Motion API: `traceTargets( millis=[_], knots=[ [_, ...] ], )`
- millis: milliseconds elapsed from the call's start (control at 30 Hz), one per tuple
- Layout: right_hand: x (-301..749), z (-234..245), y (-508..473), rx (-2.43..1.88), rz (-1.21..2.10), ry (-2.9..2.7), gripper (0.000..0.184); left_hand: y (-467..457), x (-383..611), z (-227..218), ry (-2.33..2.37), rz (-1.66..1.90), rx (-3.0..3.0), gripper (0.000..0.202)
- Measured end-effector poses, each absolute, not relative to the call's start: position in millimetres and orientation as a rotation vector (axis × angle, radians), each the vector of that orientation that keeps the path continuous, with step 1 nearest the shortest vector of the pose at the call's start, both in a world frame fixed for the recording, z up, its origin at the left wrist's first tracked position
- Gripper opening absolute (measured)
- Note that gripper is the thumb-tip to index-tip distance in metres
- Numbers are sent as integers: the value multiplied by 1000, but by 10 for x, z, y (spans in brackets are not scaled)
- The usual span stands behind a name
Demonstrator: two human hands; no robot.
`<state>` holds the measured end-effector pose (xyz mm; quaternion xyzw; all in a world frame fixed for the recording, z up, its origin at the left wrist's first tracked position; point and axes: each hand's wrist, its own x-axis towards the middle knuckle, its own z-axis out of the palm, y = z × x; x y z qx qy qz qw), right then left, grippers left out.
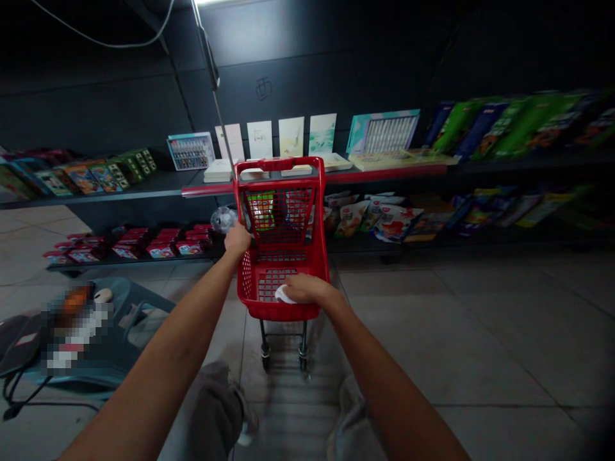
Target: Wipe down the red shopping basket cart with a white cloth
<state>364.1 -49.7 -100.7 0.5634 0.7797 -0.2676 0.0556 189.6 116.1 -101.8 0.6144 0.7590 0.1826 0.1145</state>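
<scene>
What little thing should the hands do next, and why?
Perhaps slide the white cloth-like wad along the near rim of the red plastic shopping cart, because the right hand holds it close to that rim and the left hand is at the cart's side.

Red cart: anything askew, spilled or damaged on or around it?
No spill or damage shows. The cart stands upright; the snack bags beyond it lean unevenly. Oddest is the pixelated patch at lower left, hiding detail.
</scene>
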Motion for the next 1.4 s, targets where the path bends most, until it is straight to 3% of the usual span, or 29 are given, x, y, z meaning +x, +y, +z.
traceTargets(
  millis=[167,300,533,700,1100,1400],
  knots=[
    [3283,-1044,-651,1615,-1006,2891,26,1170,1898,-1031,2248,493,1847,40],
    [3185,-1066,-801,1577,-894,3040,17,1160,1899,-1028,2247,483,1857,42],
    [3358,-1109,-996,1479,-427,3045,39,1113,1907,-1004,2269,489,1873,42],
    [3532,-1190,-1077,1564,-334,2993,44,1101,1919,-994,2286,484,1864,43],
    [3995,-1150,-1325,1731,-324,2939,37,715,1945,-807,2292,758,1825,38],
    [4014,-1072,-1378,1712,-472,2976,33,-120,1676,-1230,1818,904,1765,75]
  ],
)
